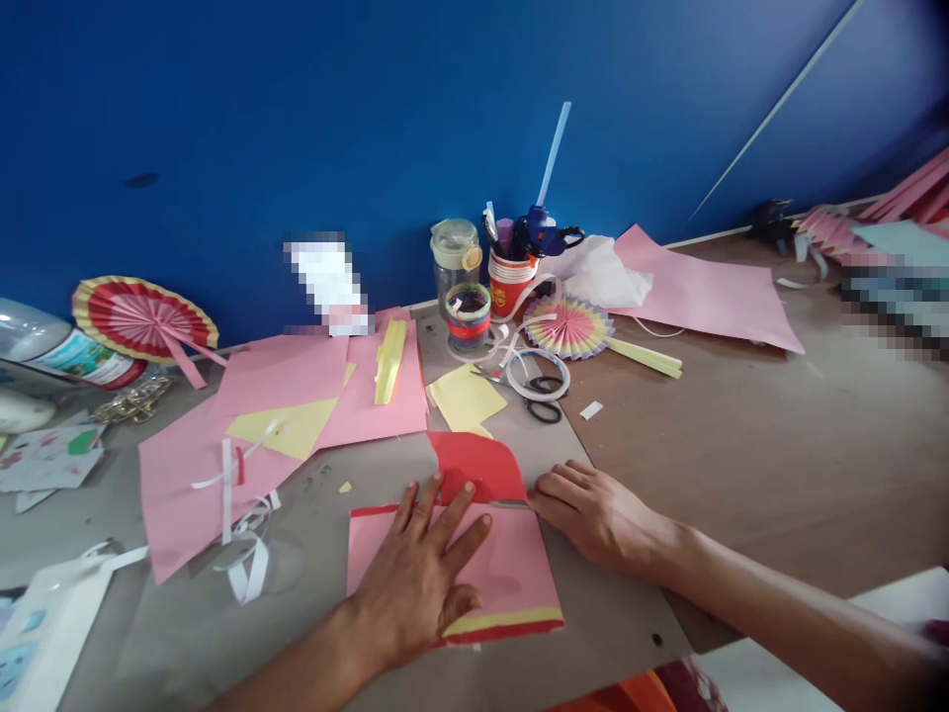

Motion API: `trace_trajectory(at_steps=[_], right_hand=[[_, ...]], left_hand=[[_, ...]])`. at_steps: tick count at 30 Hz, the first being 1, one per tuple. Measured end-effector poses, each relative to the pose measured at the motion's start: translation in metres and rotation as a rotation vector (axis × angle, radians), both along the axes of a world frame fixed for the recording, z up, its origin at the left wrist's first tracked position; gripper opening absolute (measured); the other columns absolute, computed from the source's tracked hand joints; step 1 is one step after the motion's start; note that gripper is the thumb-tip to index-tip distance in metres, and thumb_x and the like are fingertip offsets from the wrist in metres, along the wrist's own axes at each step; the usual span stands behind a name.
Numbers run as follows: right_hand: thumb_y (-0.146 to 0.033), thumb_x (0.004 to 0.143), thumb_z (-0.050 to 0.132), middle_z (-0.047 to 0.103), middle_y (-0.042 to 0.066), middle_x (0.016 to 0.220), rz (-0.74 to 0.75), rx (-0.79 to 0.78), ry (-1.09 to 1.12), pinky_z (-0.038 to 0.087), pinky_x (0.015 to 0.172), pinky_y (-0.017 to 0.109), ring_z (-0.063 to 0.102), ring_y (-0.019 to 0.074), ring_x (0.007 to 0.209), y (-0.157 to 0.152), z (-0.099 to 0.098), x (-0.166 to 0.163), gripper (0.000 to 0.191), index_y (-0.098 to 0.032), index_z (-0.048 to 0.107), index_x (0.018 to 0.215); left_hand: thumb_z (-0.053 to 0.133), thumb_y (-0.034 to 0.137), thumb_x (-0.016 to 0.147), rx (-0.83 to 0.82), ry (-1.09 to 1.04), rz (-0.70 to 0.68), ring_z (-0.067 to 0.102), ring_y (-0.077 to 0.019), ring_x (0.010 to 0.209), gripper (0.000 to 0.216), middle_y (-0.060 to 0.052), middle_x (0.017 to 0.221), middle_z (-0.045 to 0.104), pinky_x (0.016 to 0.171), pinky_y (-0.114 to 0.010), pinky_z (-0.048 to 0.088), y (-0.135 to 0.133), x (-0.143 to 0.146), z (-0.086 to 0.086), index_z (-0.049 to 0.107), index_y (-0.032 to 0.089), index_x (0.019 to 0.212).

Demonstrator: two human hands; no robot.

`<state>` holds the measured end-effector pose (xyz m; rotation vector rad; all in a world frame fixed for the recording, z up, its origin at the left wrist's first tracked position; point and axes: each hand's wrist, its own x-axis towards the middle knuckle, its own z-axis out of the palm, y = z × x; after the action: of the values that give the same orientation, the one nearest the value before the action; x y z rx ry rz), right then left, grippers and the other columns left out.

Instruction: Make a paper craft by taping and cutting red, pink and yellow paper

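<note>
A stack of pink, yellow and red paper sheets (pixel 511 578) lies on a grey mat (pixel 326 593) in front of me. Its far red edge (pixel 474 463) is folded up and over. My left hand (pixel 419 583) lies flat on the pink sheet with fingers spread, pressing it down. My right hand (pixel 593 514) rests at the right end of the fold, fingers curled and pressing on the crease; it holds nothing that I can see.
Loose pink and yellow sheets (pixel 297 415) and white strips lie to the left. Scissors (pixel 538 396), a tape roll (pixel 469 314), a cup of pens (pixel 511 277), a bottle (pixel 454 252) and paper fans (pixel 567 326) stand behind. A blue wall backs the wooden table (pixel 778 445).
</note>
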<state>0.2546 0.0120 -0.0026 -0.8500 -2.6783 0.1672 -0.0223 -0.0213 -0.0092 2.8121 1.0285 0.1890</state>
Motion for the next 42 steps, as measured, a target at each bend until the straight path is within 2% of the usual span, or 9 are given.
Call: trace_trajectory(at_steps=[9,13,15,18,23,27,31,35,42], right_hand=[[-0.013,0.095,0.034,0.057,0.008,0.079,-0.002,-0.002,-0.007,0.037,0.065,0.032,0.045,0.0176,0.069,-0.002,-0.001,-0.004,0.028,-0.012,0.062,0.095],[-0.010,0.094,0.033,0.056,0.008,0.079,-0.020,-0.009,0.013,0.037,0.067,0.031,0.044,0.0170,0.069,-0.003,-0.002,-0.002,0.029,-0.014,0.061,0.087],[-0.010,0.093,0.033,0.056,0.008,0.080,-0.020,-0.014,0.022,0.037,0.067,0.031,0.044,0.0171,0.069,-0.003,-0.002,-0.002,0.030,-0.015,0.060,0.081],[-0.012,0.094,0.033,0.057,0.008,0.080,-0.017,-0.017,0.016,0.037,0.069,0.031,0.046,0.0179,0.072,-0.002,0.000,-0.003,0.030,-0.015,0.062,0.089],[-0.011,0.095,0.034,0.057,0.008,0.079,-0.024,-0.009,-0.008,0.037,0.069,0.031,0.048,0.0180,0.072,-0.003,0.001,-0.004,0.028,-0.013,0.062,0.099],[-0.012,0.095,0.036,0.058,0.008,0.081,0.005,0.003,0.021,0.038,0.069,0.032,0.048,0.0182,0.073,-0.005,-0.002,-0.007,0.026,-0.013,0.062,0.099],[-0.012,0.094,0.037,0.058,0.009,0.082,0.025,-0.006,0.048,0.038,0.069,0.031,0.048,0.0178,0.073,-0.004,-0.003,-0.010,0.026,-0.014,0.063,0.098],[-0.013,0.095,0.037,0.058,0.008,0.081,0.031,-0.009,0.014,0.039,0.069,0.031,0.048,0.0170,0.072,-0.002,0.000,-0.011,0.026,-0.014,0.063,0.100],[-0.014,0.096,0.035,0.057,0.007,0.080,0.053,-0.034,-0.024,0.038,0.068,0.030,0.047,0.0166,0.071,0.001,0.001,-0.011,0.029,-0.015,0.063,0.100]], left_hand=[[0.042,0.061,0.087,0.001,-0.005,0.002,0.002,-0.0425,0.141,0.070,-0.009,0.157,0.017,0.105,-0.067,0.019,0.001,0.001,-0.001,0.023,0.029,0.148],[0.043,0.059,0.088,0.011,-0.003,-0.022,0.007,-0.0419,0.141,0.069,-0.011,0.157,0.015,0.105,-0.066,0.021,0.000,-0.001,0.002,0.025,0.029,0.147],[0.042,0.055,0.090,0.022,-0.007,-0.031,0.010,-0.0394,0.141,0.067,-0.012,0.155,0.020,0.107,-0.063,0.020,0.001,-0.005,0.007,0.026,0.024,0.147],[0.039,0.043,0.095,-0.010,-0.020,-0.029,0.018,-0.0338,0.140,0.054,-0.010,0.150,0.034,0.111,-0.057,0.019,0.006,-0.014,0.020,0.033,0.021,0.144],[0.041,0.022,0.094,-0.062,-0.029,-0.128,0.045,-0.0251,0.120,0.034,-0.005,0.127,0.058,0.106,-0.045,0.033,0.028,-0.024,0.038,0.054,0.023,0.126],[0.043,0.018,0.093,0.025,0.048,-0.199,0.046,-0.0256,0.115,0.037,-0.002,0.130,0.057,0.093,-0.041,0.039,0.041,-0.029,0.034,0.053,0.029,0.127],[0.039,0.016,0.094,0.100,0.111,-0.232,0.045,-0.0248,0.114,0.046,0.000,0.135,0.053,0.092,-0.041,0.036,0.042,-0.035,0.025,0.043,0.034,0.136],[0.039,0.016,0.094,0.048,0.052,-0.223,0.047,-0.0242,0.111,0.043,-0.004,0.122,0.062,0.093,-0.040,0.036,0.041,-0.038,0.021,0.045,0.027,0.135],[0.042,0.012,0.090,-0.101,-0.045,-0.262,0.052,-0.0216,0.097,0.043,-0.006,0.118,0.062,0.088,-0.035,0.041,0.057,-0.031,0.029,0.050,0.024,0.130]])
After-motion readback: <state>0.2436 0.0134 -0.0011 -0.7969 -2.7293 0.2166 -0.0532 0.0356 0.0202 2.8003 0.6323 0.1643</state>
